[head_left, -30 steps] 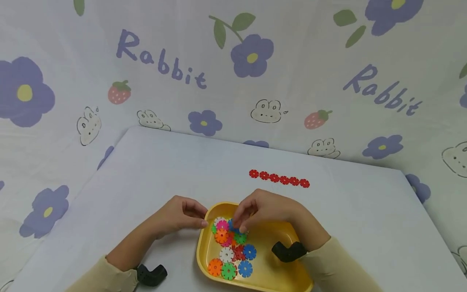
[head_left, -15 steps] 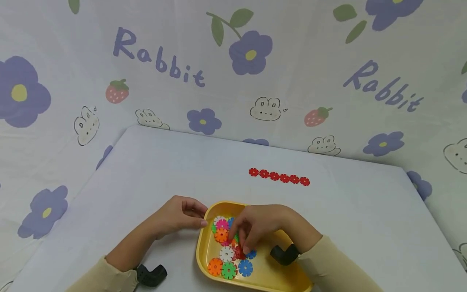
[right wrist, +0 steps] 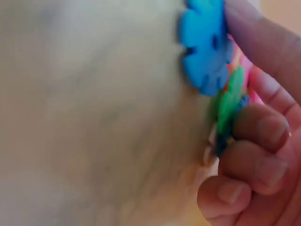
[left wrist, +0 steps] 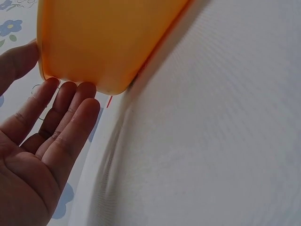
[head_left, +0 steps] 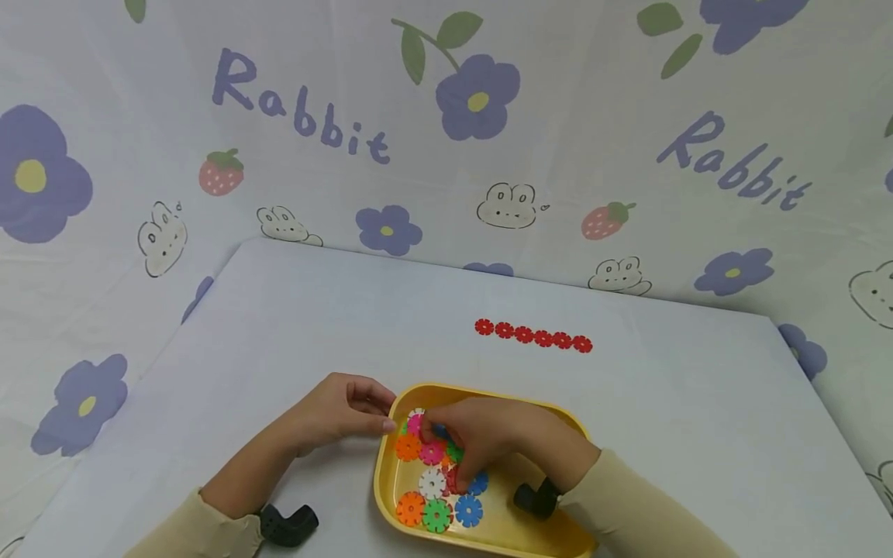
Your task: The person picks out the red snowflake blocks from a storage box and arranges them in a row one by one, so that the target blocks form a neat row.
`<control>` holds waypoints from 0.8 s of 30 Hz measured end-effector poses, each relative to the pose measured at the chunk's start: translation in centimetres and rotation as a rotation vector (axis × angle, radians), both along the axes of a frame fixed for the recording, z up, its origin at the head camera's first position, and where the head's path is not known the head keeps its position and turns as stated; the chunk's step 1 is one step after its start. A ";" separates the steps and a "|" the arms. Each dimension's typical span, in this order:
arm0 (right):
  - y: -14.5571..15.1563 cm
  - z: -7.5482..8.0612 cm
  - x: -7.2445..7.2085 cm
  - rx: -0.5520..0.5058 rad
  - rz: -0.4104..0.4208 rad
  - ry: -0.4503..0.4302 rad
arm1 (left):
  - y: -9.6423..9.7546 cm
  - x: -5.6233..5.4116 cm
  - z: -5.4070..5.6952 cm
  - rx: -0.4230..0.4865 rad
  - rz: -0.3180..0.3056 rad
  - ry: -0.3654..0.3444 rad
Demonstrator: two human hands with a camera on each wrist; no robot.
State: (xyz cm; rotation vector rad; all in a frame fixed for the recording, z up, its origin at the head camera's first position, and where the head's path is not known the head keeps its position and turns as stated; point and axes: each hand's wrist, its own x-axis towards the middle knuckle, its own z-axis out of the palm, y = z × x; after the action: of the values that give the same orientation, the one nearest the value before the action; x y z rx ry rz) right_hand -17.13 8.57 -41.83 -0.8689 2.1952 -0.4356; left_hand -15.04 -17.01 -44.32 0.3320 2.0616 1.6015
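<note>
A yellow tray point(head_left: 481, 542) holds several notched plastic discs in white, orange, pink, green, blue and red. At the tray's far left corner my left hand point(head_left: 349, 411) holds the rim, thumb near the top edge and fingers against the outer wall point(left wrist: 89, 52). Inside the tray, my right hand point(head_left: 488, 434) reaches over the discs with thumb and index finger spread apart. Its index finger is at a pink disc point(head_left: 415, 425), and the thumb is by a red disc point(head_left: 449, 480). In the right wrist view, a blue disc point(right wrist: 204, 44) lies near the right fingers, the last three curled.
Beyond the tray, several red discs point(head_left: 533, 335) form a row on the white table point(head_left: 314, 310). A patterned cloth point(head_left: 314, 178) hangs behind the table. Black wrist devices are worn on the left wrist point(head_left: 287, 525) and right wrist point(head_left: 536, 498).
My right hand moves from the tray's far side toward the near discs, then spreads its fingers over them. An orange disc and a pink disc shift left. My left hand stays at the rim.
</note>
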 end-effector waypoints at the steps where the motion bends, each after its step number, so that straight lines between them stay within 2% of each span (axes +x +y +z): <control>1: -0.1 0.0 0.0 0.001 -0.002 0.005 | 0.0 0.0 0.0 0.003 0.000 -0.001; 16: -0.6 -0.7 -0.3 -0.073 0.002 0.008 | -0.1 0.0 -0.2 0.006 -0.008 0.005; 24: -0.3 -0.6 -0.2 -0.169 -0.011 -0.106 | -0.1 0.0 0.0 0.007 -0.015 0.000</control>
State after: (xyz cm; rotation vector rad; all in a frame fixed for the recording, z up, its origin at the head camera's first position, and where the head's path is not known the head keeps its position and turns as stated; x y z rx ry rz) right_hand -17.35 8.25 -42.45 -0.9022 2.0893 -0.6646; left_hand -15.02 -17.14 -44.34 0.3488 2.0495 1.5999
